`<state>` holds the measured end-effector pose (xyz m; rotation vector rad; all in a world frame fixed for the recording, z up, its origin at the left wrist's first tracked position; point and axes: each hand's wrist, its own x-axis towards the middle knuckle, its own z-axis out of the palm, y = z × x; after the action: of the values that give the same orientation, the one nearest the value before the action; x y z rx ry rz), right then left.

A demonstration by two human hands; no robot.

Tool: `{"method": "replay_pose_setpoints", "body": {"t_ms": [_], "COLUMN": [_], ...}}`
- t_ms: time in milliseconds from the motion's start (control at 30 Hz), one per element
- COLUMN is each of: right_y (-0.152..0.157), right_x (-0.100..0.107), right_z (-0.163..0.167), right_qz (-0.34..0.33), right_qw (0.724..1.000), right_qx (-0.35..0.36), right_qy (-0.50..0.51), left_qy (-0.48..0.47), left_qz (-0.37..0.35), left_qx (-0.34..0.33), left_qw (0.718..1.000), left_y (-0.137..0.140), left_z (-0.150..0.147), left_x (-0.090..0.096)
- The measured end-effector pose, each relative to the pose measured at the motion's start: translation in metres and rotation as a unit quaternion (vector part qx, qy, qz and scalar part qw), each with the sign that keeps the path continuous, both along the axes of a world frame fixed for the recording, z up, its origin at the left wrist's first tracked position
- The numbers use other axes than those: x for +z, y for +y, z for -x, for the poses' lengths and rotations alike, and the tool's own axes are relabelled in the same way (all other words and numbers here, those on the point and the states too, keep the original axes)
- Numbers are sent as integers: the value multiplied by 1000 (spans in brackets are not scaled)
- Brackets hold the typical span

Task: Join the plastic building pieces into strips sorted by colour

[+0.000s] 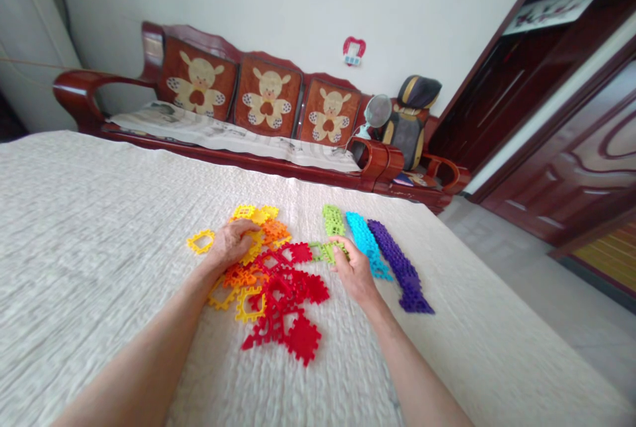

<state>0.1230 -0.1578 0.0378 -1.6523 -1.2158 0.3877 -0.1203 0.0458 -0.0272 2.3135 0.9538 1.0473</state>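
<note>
My left hand (232,241) rests at the heap's upper left, its fingers curled round a yellow toothed plastic building piece (253,247); its fingertips are partly hidden. Between thumb and fingers, my right hand (354,268) pinches green toothed pieces (322,252), right of the heap. Red pieces (303,337), some solid and some open frames, fill the heap's middle and front. Orange pieces (273,232) lie among the yellow ones. A loose yellow frame (201,241) sits left of my left hand. Behind my right hand is a row of green pieces (333,220).
Right of my right hand lie a light blue row (368,245) and a purple row (401,267) of pieces. A pale quilted cover (99,235) spreads under everything. Beyond stands a wooden sofa (82,93) with bear-patterned cushions (268,99) and a small fan (377,111).
</note>
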Motion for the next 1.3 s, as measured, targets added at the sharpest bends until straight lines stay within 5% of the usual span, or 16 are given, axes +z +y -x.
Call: {"method": "replay_pose_setpoints", "body": {"t_ms": [100, 200, 333, 533, 900, 1000, 1100, 1300], "right_y": [1, 0, -6, -14, -18, -15, -3, 33], "right_x": [-5, -12, -11, 12, 16, 17, 15, 2], "right_z": [-4, -6, 1, 9, 16, 12, -4, -38], "right_qz": [15, -28, -34, 39, 97, 75, 42, 70], "right_qw": [999, 994, 953, 937, 922, 939, 959, 936], "right_qx": [4, 34, 149, 235, 236, 203, 84, -95], "right_qy": [45, -97, -260, -255, -291, -268, -268, -333], "left_qy": [-2, 4, 12, 16, 8, -1, -3, -5], "left_qz": [0, 2, -5, 1, 29, 16, -3, -15], "left_qx": [2, 7, 7, 5, -9, -5, -7, -10], "left_qw": [1000, 1000, 1000, 1000, 1000, 1000, 1000, 1000], "left_y": [-1, -2, -1, -2, -8, -5, -3, -3], "left_z": [0, 1, 0, 1, 2, 1, -1, -1], "left_x": [1, 2, 2, 4, 13, 9, 5, 5]}}
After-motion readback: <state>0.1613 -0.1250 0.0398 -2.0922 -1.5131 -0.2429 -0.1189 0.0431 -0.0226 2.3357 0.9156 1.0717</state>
